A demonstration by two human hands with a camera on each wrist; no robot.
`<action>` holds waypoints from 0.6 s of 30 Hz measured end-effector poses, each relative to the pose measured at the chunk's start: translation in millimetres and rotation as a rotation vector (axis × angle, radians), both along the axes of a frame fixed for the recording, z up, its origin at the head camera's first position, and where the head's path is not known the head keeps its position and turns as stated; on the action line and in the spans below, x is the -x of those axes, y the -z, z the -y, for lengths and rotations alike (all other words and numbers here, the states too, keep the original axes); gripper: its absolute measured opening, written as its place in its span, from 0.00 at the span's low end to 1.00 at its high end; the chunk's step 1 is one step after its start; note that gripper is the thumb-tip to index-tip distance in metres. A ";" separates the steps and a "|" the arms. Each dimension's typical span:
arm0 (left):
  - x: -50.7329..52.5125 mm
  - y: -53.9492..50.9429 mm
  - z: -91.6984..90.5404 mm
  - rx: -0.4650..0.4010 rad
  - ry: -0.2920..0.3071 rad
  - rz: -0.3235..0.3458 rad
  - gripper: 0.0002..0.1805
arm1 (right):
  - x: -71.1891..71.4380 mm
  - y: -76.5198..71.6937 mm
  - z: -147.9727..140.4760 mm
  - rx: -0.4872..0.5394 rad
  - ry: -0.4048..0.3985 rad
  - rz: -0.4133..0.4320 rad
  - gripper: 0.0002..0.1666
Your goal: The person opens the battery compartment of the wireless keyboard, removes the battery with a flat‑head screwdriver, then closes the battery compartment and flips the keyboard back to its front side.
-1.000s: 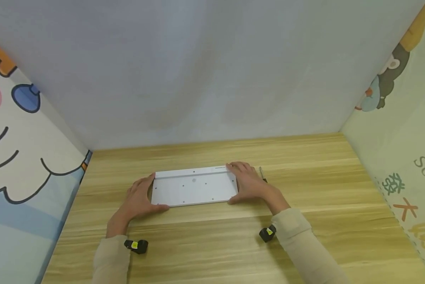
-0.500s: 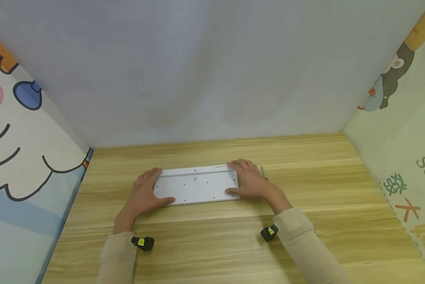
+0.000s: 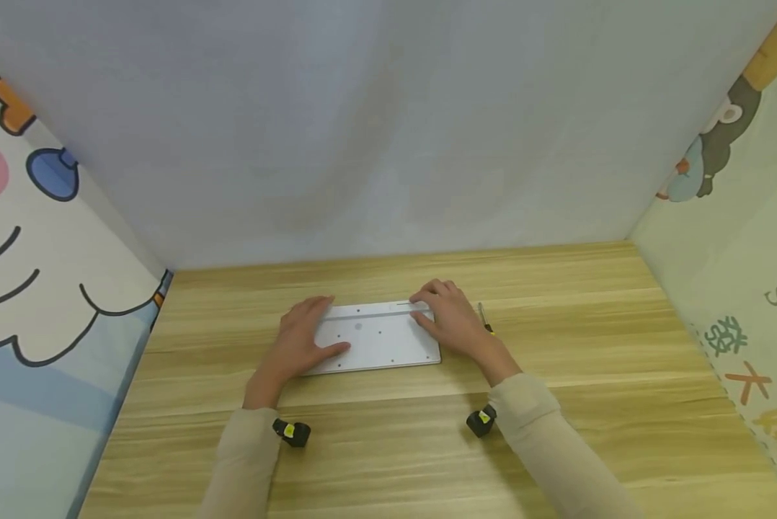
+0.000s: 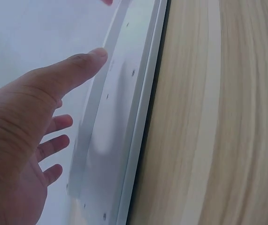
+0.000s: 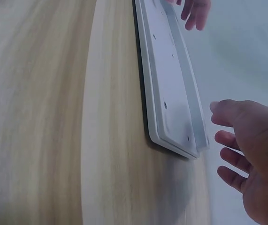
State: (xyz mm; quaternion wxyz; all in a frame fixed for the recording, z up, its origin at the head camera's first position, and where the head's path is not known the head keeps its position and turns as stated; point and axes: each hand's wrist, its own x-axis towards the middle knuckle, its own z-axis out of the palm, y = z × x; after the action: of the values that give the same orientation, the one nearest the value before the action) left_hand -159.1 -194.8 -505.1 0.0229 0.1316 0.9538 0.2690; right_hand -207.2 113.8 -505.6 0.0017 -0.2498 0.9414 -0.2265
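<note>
A white, flat rectangular panel (image 3: 378,342), apparently a keyboard turned face down, lies on the table. Small dark screw holes dot it, a raised bar runs along its far side, and a dark edge shows beneath. My left hand (image 3: 300,337) spreads over its left end, thumb above the surface; in the left wrist view that hand (image 4: 26,126) has its fingers apart. By the far right corner is my right hand (image 3: 453,321), thumb and fingers parted. The right wrist view shows this hand (image 5: 256,150) beside the raised bar, fingers loosely bent around nothing.
A small screwdriver (image 3: 484,317) lies just right of the panel, partly hidden by the right hand. The wooden table (image 3: 388,447) meets a grey wall (image 3: 388,144) at the back, and printed panels stand at both sides.
My left hand has slid rightward from the panel's left edge to over its surface. My right hand has drawn its thumb from the near corner toward the far edge. The panel stays nearly in place.
</note>
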 end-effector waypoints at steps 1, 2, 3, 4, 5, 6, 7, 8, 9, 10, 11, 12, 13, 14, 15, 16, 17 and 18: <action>1.0 0.0 -3.6 0.001 0.005 0.000 0.50 | 0.8 0.3 0.9 0.004 -0.003 -0.012 0.17; 1.7 -0.3 -7.5 0.001 0.010 0.001 0.49 | 1.8 0.6 1.9 0.007 -0.005 -0.017 0.16; 2.8 -0.2 -11.2 -0.004 0.013 0.005 0.49 | 2.6 0.8 2.9 0.012 -0.007 -0.022 0.15; 3.5 0.0 -14.8 -0.011 0.016 0.007 0.48 | 3.3 1.1 3.9 0.019 -0.007 -0.021 0.15; 4.6 1.4 -18.1 -0.010 0.020 0.007 0.47 | 3.9 1.3 5.0 0.023 -0.007 -0.016 0.14; 5.8 2.8 -21.2 -0.011 0.024 0.009 0.46 | 4.5 1.4 6.0 0.024 -0.006 -0.013 0.14; 7.1 4.4 -24.4 -0.011 0.028 0.008 0.45 | 5.2 1.8 7.1 0.020 -0.005 -0.007 0.14; 8.6 6.2 -27.8 -0.010 0.031 0.010 0.43 | 6.0 2.1 8.0 0.016 -0.003 0.001 0.14; 10.2 8.0 -31.0 -0.015 0.032 0.011 0.42 | 6.8 2.7 8.9 0.010 -0.001 0.004 0.13; 11.9 9.9 -34.2 -0.014 0.036 0.003 0.41 | 7.5 3.0 9.7 0.005 0.003 0.012 0.13; 13.7 12.3 -37.3 -0.011 0.039 -0.005 0.39 | 8.5 3.9 10.5 -0.002 0.006 0.015 0.13; 15.1 13.4 -40.4 -0.020 0.039 -0.008 0.38 | 9.4 4.5 11.3 -0.010 0.009 0.019 0.13; 16.7 14.7 -43.5 -0.025 0.041 -0.016 0.37 | 10.3 5.0 12.1 -0.013 0.014 0.022 0.13; 18.1 16.1 -46.1 -0.024 0.041 -0.024 0.37 | 11.2 5.4 12.9 -0.015 0.018 0.020 0.13; 19.2 17.2 -48.5 -0.026 0.042 -0.031 0.37 | 12.0 5.5 13.7 -0.017 0.024 0.017 0.12; 20.1 18.2 -50.6 -0.024 0.041 -0.035 0.37 | 12.6 5.2 14.6 -0.016 0.027 0.015 0.12; 20.6 19.1 -52.4 -0.023 0.037 -0.034 0.37 | 13.2 5.0 15.5 -0.016 0.030 0.011 0.11; 20.7 19.5 -53.7 -0.024 0.031 -0.034 0.38 | 13.5 4.4 16.4 -0.018 0.034 0.011 0.11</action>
State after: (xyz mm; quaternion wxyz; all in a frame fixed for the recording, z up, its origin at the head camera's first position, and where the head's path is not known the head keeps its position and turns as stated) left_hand -179.9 -141.1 -524.6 0.0094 0.1512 0.9487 0.2776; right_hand -220.7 97.4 -510.0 0.0054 -0.2325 0.9475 -0.2194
